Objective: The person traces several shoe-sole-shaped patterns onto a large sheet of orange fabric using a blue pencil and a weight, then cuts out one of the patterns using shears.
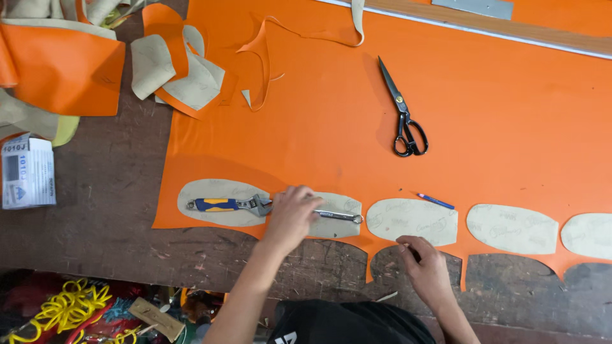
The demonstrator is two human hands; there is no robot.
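A large orange sheet (484, 108) covers the worn table. Along its near edge lie several beige sole-shaped templates. My left hand (292, 215) rests on the second template (341, 205), over a silver spanner (341, 216) that lies across it. An adjustable wrench with a blue and yellow handle (226, 204) sits on the leftmost template (217, 191). My right hand (426, 264) presses the near edge of the sheet below the third template (411, 220), fingers curled; whether it holds anything is hidden. A blue pen (437, 201) lies just beyond.
Black scissors (403, 114) lie on the sheet further out. Orange and beige offcuts (172, 64) are heaped at the far left. A white box (27, 171) stands at the left edge. Yellow cords (70, 306) lie below the table. A wooden strip (510, 32) runs at the far right.
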